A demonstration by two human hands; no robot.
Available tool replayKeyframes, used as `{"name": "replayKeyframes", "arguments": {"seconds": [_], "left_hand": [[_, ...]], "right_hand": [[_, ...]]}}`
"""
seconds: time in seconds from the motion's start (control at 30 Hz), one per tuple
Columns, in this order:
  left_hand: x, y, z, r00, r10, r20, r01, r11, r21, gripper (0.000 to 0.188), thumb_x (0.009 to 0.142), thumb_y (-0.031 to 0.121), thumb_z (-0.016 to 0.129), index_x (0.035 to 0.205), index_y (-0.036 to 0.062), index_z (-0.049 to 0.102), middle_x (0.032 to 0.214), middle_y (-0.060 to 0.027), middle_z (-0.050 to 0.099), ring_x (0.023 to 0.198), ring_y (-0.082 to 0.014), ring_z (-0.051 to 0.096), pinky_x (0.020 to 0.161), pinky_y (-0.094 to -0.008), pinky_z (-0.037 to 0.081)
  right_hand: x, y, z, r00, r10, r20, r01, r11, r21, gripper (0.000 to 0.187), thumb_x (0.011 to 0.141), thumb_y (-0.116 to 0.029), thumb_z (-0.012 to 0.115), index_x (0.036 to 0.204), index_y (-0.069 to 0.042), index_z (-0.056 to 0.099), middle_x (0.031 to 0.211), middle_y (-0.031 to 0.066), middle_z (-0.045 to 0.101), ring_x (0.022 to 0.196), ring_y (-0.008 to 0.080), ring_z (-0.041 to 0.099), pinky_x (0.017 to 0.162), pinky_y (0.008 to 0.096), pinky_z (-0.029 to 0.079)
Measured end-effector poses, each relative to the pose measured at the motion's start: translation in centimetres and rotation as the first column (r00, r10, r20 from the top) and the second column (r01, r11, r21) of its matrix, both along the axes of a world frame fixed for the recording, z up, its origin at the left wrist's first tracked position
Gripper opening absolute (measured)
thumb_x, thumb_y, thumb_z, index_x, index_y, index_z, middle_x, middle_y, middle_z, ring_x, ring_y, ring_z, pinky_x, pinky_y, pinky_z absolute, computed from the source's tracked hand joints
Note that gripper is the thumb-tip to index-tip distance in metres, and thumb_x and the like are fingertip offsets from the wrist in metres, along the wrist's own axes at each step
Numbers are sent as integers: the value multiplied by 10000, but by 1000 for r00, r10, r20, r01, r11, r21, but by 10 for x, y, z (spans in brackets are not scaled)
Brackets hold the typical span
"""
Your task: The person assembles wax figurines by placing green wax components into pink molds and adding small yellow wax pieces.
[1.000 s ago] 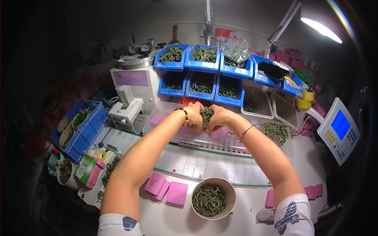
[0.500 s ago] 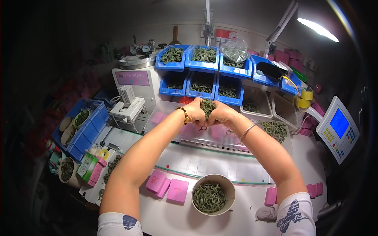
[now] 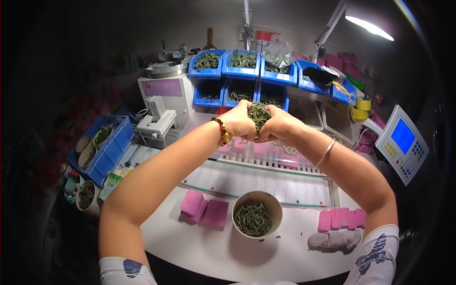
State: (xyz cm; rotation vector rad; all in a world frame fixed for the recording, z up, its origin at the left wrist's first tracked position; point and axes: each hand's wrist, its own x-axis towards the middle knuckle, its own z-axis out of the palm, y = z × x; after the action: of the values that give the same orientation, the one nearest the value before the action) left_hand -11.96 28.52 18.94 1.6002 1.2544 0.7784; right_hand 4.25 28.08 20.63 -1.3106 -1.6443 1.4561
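Taking the clump of green rings (image 3: pixel 259 116) as the centre of the dial, the left hand (image 3: pixel 240 123) presses on it from 9 o'clock and the right hand (image 3: pixel 280 124) from 3 o'clock. The fingers of both are part-curled, parted only by the thickness of the clump, which they grip between them; the thumbs come close together at its lower edge, while the fingertips on the far side are partly hidden. The clump is held above a clear plastic tray (image 3: pixel 225 153), with loose rings (image 3: pixel 289 149) lying at about 5 o'clock. Printed dark lettering and a small red emblem show on the pink-purple panel (image 3: pixel 162 87) of the white machine (image 3: pixel 180 102) at 10 o'clock. At 1 o'clock a blue bin (image 3: pixel 293 76) bears a small white label (image 3: pixel 283 77), its mark too small to make out. At 3 o'clock stands a control panel (image 3: pixel 403 145) with a lit blue screen (image 3: pixel 403 134) and rows of coloured keys; their markings are too fine to read. On the white worktop (image 3: pixel 199 251), a pink block (image 3: pixel 192 203) at 7 o'clock carries a faint red mark. A pale round tub (image 3: pixel 280 216) of more green rings stands at 6 o'clock, and a grey cloth bundle (image 3: pixel 334 241) lies at 5 o'clock.
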Motion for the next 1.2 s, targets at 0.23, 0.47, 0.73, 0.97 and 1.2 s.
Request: {"name": "replayKeyframes", "arguments": {"seconds": [0.23,0.47,0.73,0.97,1.2], "left_hand": [[25,-90,-4,999,-35,15,36,997,-65,869,551,-121,760,1307,36,361,1094,-101,572,1012,-189,578,876,-335,509],[29,-154,-45,993,-106,-60,95,983,-156,836,600,-81,734,1330,30,342,1103,-101,576,1052,-186,567,940,-329,471],[23,-163,-38,950,-233,-208,168,943,-289,745,721,-64,669,1409,-37,385,1253,-165,592,1171,-244,576,997,-333,463],[6,-149,-21,956,-256,-147,190,916,-354,543,838,-72,531,1379,-74,488,1302,-190,604,1191,-240,582,996,-332,467],[-19,-133,9,944,-295,-148,246,928,-281,363,905,-15,539,1259,-71,596,1188,-154,666,1036,-206,663,889,-314,549]], "right_hand": [[26,-90,-5,999,-52,1,52,996,-79,636,625,188,714,1173,14,440,1000,170,618,878,287,703,802,386,624],[37,-143,-44,1000,13,7,-11,962,-274,695,612,125,751,1227,31,440,1085,142,571,1004,247,639,846,347,578],[47,-156,-47,990,121,77,-85,928,-363,764,695,17,749,1379,44,410,1210,143,561,1048,223,601,827,309,526],[57,-155,-29,979,200,30,-171,897,-408,775,785,-22,726,1462,54,357,1348,143,528,1168,225,556,935,328,500],[67,-159,-6,970,245,4,-228,906,-356,707,821,-29,696,1440,88,375,1384,197,538,1173,225,575,959,326,498]]}}
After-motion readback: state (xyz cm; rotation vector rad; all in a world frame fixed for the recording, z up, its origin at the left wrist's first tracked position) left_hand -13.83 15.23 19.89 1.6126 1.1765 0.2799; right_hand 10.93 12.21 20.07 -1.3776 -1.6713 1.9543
